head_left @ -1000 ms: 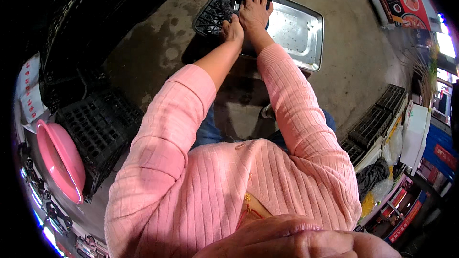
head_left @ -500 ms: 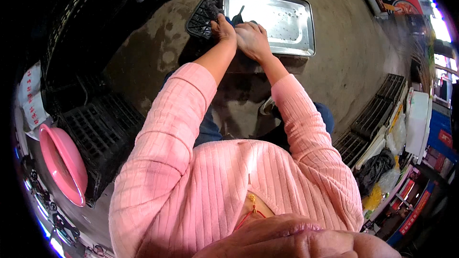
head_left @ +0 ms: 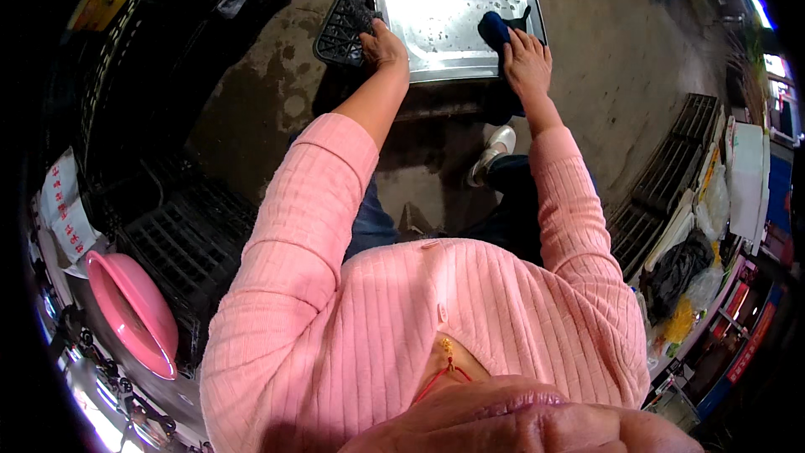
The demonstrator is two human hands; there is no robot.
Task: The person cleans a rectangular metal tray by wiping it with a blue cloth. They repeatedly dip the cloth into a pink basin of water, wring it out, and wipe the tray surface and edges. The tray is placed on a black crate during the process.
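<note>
A shallow rectangular metal tray (head_left: 453,0) lies on a black plastic crate (head_left: 342,21) in front of me, with small dark specks on its shiny bottom. My left hand (head_left: 386,49) is closed at the tray's left rim, thumb uppermost. Beside its fingertips is a dark grey, mesh-like bundle (head_left: 365,13); whether the hand also holds it, I cannot tell. Over the tray's right side, my right hand (head_left: 528,65) holds a dark blue cloth (head_left: 495,29) against the metal. The cloth's black end trails toward the right rim.
Black crates (head_left: 180,231) and a pink basin (head_left: 134,315) stand to my left. On the right are a black slatted crate (head_left: 671,164), a white foam box (head_left: 745,176) and plastic bags (head_left: 683,273). My shoe (head_left: 493,155) rests on the stained floor near the tray.
My right hand has moved away from the left, carrying the cloth from the tray's near left corner to its right side. The left hand stays by the left rim. The whole view has shifted slightly.
</note>
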